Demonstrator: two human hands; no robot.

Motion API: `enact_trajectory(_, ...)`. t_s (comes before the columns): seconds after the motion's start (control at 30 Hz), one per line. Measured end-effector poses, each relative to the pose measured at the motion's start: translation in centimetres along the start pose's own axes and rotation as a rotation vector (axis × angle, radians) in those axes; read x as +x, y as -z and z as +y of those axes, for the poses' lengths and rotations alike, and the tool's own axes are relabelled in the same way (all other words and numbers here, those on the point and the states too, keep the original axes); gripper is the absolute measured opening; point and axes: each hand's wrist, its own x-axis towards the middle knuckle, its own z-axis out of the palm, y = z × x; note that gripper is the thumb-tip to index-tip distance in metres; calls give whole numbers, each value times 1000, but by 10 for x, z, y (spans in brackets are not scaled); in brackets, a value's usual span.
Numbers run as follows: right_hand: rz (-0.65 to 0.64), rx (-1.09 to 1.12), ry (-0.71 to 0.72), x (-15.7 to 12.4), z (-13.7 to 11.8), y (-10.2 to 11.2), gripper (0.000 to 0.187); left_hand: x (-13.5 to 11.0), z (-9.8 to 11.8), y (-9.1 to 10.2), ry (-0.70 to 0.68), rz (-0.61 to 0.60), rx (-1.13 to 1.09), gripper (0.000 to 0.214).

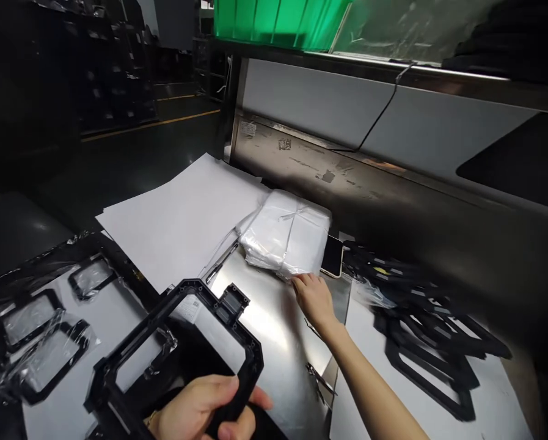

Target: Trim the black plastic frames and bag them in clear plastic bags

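My left hand grips a black plastic frame by its lower right corner, thumb on top and fingers wrapped beneath. The frame is tilted above the bench, with a small rectangular block standing out from its upper right side. My right hand reaches to the near corner of a tied stack of clear plastic bags. Its fingers are bent and closed on a plastic bag edge there; the fingertips are partly hidden. A phone lies just beyond that hand, partly under the stack.
Black frames lie piled on a white sheet at right. Several bagged frames rest at left. White sheets cover the far left. Tweezers or similar metal tools lie near the bench middle. A green bin sits on the shelf above.
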Motion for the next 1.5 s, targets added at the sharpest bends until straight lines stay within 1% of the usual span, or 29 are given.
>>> enact_trajectory(0.1, -9, -118, -10, 1, -1, 5, 22, -2, -1, -1, -29, -23, -40, 36)
enact_trajectory(0.17, -45, -158, -6, 5, -3, 8, 22, -2, -1, -1, -28, -45, -80, 35)
enact_trajectory(0.3, -161, -124, 0, 13, 1, 11, 24, -2, -1, 2, -18, -70, -169, 32)
enact_trajectory(0.37, -205, -67, -60, 15, 7, 14, 24, -1, 0, 4, 13, -95, -214, 31)
enact_trajectory(0.43, -263, 23, -153, 14, 13, 17, 22, -1, 2, 7, 46, -118, -248, 29)
enact_trajectory(0.5, -360, 137, -218, 10, 17, 22, 24, -1, 4, 9, 60, -132, -272, 26)
enact_trajectory(0.53, -420, 225, -234, 6, 17, 25, 26, -1, 5, 9, 58, -134, -282, 25)
enact_trajectory(0.57, -482, 358, -255, 1, 15, 29, 28, -1, 6, 10, 52, -133, -290, 23)
enact_trajectory(0.63, -590, 726, -339, -15, 4, 38, 33, -2, 7, 11, 39, -130, -302, 21)
enact_trajectory(0.7, -644, 1118, -463, -35, -18, 48, 37, -3, 8, 11, 28, -111, -309, 19)
enact_trajectory(0.73, -649, 1261, -515, -45, -31, 53, 40, -3, 8, 12, 21, -96, -314, 18)
enact_trajectory(0.77, -644, 1341, -544, -55, -46, 57, 43, -4, 8, 12, 15, -79, -315, 17)
enact_trajectory(0.83, -638, 1407, -541, -71, -77, 66, 45, -4, 6, 13, 4, -39, -309, 18)
enact_trajectory(0.87, -646, 1387, -519, -77, -92, 70, 43, -4, 4, 13, -2, -19, -299, 21)
enact_trajectory(0.97, -658, 1179, -444, -85, -129, 81, 33, -3, 0, 13, -26, 30, -243, 27)
enact_trajectory(1.03, -653, 1072, -419, -86, -143, 87, 27, -3, -2, 12, -39, 48, -194, 26)
enact_trajectory(1.07, -648, 1063, -416, -87, -148, 89, 26, -3, -2, 12, -39, 54, -169, 24)
enact_trajectory(1.13, -644, 1108, -430, -90, -153, 92, 26, -5, -2, 10, -33, 65, -135, 19)
enact_trajectory(1.2, -591, 1227, -494, -95, -153, 94, 28, -8, -1, 8, -18, 71, -124, 15)
enact_trajectory(1.3, -411, 1596, -681, -101, -151, 97, 29, -11, 0, 6, 8, 79, -132, 15)
enact_trajectory(1.37, -271, 1858, -834, -102, -146, 100, 26, -14, 1, 6, 20, 91, -140, 18)
enact_trajectory(1.4, -206, 1951, -923, -101, -144, 101, 24, -14, 2, 6, 23, 97, -145, 20)
enact_trajectory(1.43, -147, 2010, -1024, -100, -141, 102, 23, -15, 3, 6, 27, 103, -150, 21)
enact_trajectory(1.5, -42, 2031, -1236, -97, -136, 104, 27, -16, 4, 6, 34, 116, -162, 21)
